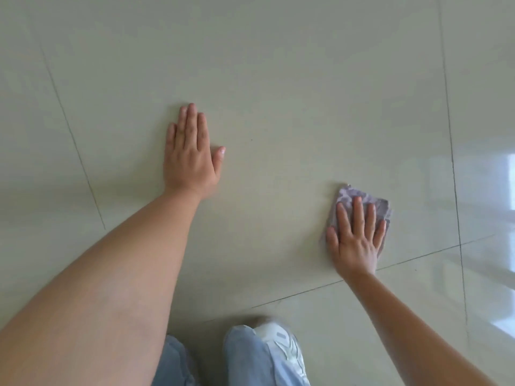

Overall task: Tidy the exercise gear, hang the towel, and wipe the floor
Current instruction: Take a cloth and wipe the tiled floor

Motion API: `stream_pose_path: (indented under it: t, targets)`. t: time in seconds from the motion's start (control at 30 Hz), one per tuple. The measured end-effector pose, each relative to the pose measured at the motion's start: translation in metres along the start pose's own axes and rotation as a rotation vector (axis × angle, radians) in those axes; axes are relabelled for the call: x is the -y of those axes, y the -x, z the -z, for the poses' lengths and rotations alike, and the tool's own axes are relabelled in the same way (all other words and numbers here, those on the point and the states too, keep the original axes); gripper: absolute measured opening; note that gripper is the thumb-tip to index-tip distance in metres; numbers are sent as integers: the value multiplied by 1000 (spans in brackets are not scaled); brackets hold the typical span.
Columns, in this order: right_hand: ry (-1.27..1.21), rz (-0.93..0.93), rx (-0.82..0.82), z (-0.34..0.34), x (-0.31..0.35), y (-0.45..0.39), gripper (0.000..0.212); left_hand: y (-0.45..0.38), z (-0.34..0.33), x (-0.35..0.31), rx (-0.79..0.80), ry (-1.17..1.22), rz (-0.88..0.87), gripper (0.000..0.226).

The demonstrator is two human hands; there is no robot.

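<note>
A small folded grey-purple cloth lies flat on the pale tiled floor at the right. My right hand presses down on it with straight, spread fingers, covering its near half. My left hand rests flat on the bare floor to the left, fingers straight and together, thumb out to the right. It touches nothing but the tile.
My knees in light blue jeans and a white sneaker sit at the bottom edge. Dark grout lines cross the glossy tiles. A bright window reflection shines at the far right.
</note>
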State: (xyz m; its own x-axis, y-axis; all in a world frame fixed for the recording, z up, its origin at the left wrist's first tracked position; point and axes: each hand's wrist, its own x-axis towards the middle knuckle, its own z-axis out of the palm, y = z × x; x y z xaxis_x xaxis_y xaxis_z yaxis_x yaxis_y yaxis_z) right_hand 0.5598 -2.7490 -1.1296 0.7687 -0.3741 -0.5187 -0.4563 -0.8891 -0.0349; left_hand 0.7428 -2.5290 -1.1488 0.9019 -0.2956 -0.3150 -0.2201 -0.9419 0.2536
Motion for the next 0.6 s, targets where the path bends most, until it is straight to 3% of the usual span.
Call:
stream_pose_path:
  t: [0.07,0.13,0.23,0.37,0.5,0.6]
  targets:
    - [-109,-249,-78,28,2,-53,63,2,-5,0,-28,-11,-3,76]
    - [-169,-333,-92,58,28,-113,56,1,-9,1,-56,-33,-17,72]
    - [-125,-72,-95,70,95,-147,56,-5,-10,2,-85,-65,-51,67]
    - [-60,357,-184,12,137,-80,52,-8,-7,1,-76,-100,-79,61]
    - [90,460,-9,-20,45,-8,46,-11,-5,2,-105,-82,-87,60]
    - [137,234,62,1,-41,-6,65,-12,-6,1,-122,-53,-71,60]
